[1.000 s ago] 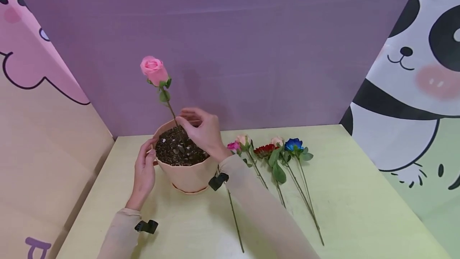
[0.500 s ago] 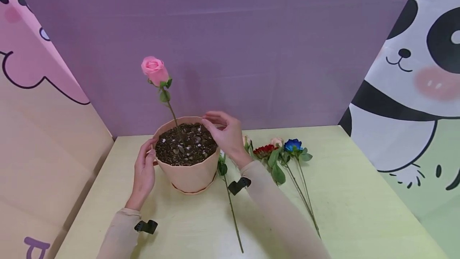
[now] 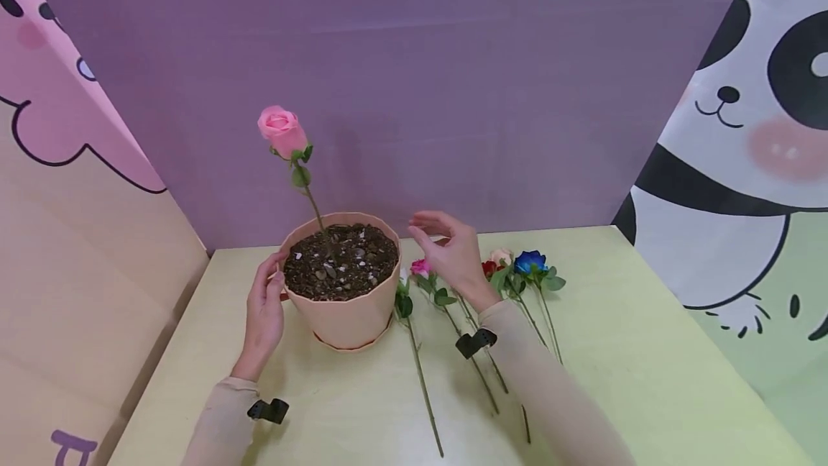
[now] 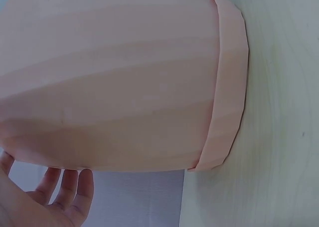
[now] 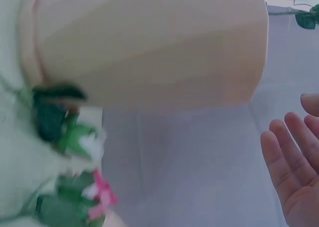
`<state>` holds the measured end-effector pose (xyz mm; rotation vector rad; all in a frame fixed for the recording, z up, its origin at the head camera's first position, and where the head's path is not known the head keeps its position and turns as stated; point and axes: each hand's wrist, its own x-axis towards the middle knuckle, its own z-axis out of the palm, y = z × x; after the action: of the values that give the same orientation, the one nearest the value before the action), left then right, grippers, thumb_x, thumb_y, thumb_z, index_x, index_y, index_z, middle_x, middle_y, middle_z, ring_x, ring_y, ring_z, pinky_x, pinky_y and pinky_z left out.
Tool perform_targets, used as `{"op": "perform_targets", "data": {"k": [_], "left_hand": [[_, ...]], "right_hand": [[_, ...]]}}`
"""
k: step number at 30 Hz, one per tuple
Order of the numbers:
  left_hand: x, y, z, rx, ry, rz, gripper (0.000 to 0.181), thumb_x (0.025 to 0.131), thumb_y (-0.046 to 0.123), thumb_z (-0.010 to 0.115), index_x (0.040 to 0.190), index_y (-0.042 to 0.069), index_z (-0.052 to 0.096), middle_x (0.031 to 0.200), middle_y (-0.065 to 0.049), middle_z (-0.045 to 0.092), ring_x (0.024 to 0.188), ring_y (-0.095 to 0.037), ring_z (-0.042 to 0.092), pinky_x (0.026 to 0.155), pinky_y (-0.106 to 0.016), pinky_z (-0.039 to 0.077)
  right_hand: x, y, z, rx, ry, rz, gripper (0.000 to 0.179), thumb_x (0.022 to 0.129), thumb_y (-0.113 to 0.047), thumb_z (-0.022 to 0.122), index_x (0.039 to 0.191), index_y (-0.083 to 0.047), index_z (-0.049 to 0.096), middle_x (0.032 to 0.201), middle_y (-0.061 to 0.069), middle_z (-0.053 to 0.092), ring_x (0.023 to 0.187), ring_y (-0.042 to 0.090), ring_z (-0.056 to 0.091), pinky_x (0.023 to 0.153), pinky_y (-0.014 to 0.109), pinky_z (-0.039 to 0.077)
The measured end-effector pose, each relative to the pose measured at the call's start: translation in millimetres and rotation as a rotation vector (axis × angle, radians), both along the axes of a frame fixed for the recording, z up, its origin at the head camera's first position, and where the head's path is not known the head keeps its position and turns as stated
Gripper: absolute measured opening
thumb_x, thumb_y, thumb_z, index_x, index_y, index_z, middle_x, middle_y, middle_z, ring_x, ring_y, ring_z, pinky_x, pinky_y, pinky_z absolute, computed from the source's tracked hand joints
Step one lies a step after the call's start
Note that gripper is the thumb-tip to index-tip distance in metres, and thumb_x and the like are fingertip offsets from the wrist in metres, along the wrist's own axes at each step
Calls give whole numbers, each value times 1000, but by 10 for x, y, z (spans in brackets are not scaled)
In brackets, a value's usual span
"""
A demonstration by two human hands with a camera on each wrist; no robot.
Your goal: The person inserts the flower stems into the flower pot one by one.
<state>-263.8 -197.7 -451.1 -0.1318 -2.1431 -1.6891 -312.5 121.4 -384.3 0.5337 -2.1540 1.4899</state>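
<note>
A pink rose (image 3: pixel 282 132) stands with its stem in the dark soil (image 3: pixel 341 262) of a peach flower pot (image 3: pixel 346 321), leaning slightly left. My left hand (image 3: pixel 264 315) rests against the pot's left side near the rim, its fingers touching the outer wall (image 4: pixel 124 87). To the right of the pot, my right hand (image 3: pixel 453 250) hovers over the lying flowers and holds nothing. Its fingers are loosely bent, apart from the pot, and the right wrist view also shows this bare hand (image 5: pixel 296 172).
Several stemmed flowers lie right of the pot, among them a blue flower (image 3: pixel 530 262), a magenta flower (image 3: pixel 420 267) and a pale peach flower (image 3: pixel 501 257). A white flower (image 5: pixel 92 144) lies close beside the pot. A purple backdrop (image 3: pixel 414 92) rises behind the pale table (image 3: pixel 634 351).
My right hand has left the rose stem and moved right, past the pot's rim, to above the flowers. The rose stays standing. My left hand keeps its place on the pot.
</note>
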Motion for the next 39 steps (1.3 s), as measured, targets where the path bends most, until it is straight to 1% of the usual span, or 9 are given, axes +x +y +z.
{"op": "perform_targets", "data": {"k": [6, 12, 15, 20, 29, 31, 34, 36, 39], "left_hand": [[12, 5, -2, -6, -2, 1, 46, 115, 20, 31, 158, 11, 46, 164, -12, 45, 142, -29, 46, 88, -13, 47], [7, 20, -6, -3, -6, -5, 46, 115, 20, 31, 157, 10, 47, 162, -14, 45, 140, -28, 46, 88, -12, 47], [2, 35, -11, -5, -15, -18, 46, 115, 20, 31, 158, 10, 46, 163, -14, 44, 142, -30, 45, 88, -13, 47], [-4, 32, -16, -5, -33, -13, 46, 115, 20, 32, 158, 12, 46, 163, -13, 44, 141, -29, 47, 88, -13, 47], [15, -6, 13, 3, -17, -5, 46, 115, 20, 33, 158, 11, 47, 163, -16, 44, 144, -33, 45, 89, -14, 47], [15, -3, 14, 5, -6, -7, 46, 115, 20, 34, 158, 11, 47, 162, -17, 45, 145, -33, 45, 89, -14, 47], [14, 3, 11, 8, 7, -11, 45, 115, 19, 34, 158, 11, 48, 161, -17, 45, 145, -33, 45, 88, -14, 47], [16, 5, 5, 8, 9, -13, 45, 115, 19, 34, 158, 11, 47, 162, -17, 45, 146, -33, 44, 89, -13, 47], [18, 7, 1, 4, 11, -14, 46, 115, 19, 34, 158, 11, 47, 163, -16, 44, 147, -33, 43, 89, -13, 47]], "right_hand": [[42, 312, -98, 25, -19, -45, 27, 100, -22, 76, 127, -16, 77, 117, 5, 81, 99, 29, 77, 73, 25, 59], [99, 613, -251, 33, -52, -102, 33, 101, -22, 74, 133, -14, 74, 120, 9, 80, 98, 33, 76, 72, 16, 56], [123, 780, -353, 43, -83, -155, 37, 101, -23, 74, 138, -14, 72, 120, 10, 80, 95, 22, 77, 72, 13, 55], [194, 1075, -514, 57, -142, -238, 38, 102, -23, 73, 137, -10, 72, 120, 14, 80, 84, -2, 72, 63, 15, 51], [308, 1533, -731, 126, -247, -334, 38, 105, -30, 69, 135, -7, 73, 125, 17, 78, 78, -11, 65, 67, 16, 54], [331, 1628, -769, 142, -283, -353, 39, 105, -31, 69, 134, -5, 73, 122, 19, 78, 74, -8, 65, 65, 18, 54], [368, 1762, -814, 165, -334, -379, 40, 105, -32, 68, 133, -4, 73, 121, 22, 78, 74, 3, 70, 63, 19, 53], [391, 1844, -848, 170, -365, -384, 41, 105, -31, 68, 134, -3, 72, 124, 22, 77, 78, 12, 75, 64, 19, 54], [404, 1964, -904, 176, -399, -389, 43, 106, -33, 67, 134, -2, 72, 130, 23, 74, 85, 20, 78, 67, 18, 55]]}}
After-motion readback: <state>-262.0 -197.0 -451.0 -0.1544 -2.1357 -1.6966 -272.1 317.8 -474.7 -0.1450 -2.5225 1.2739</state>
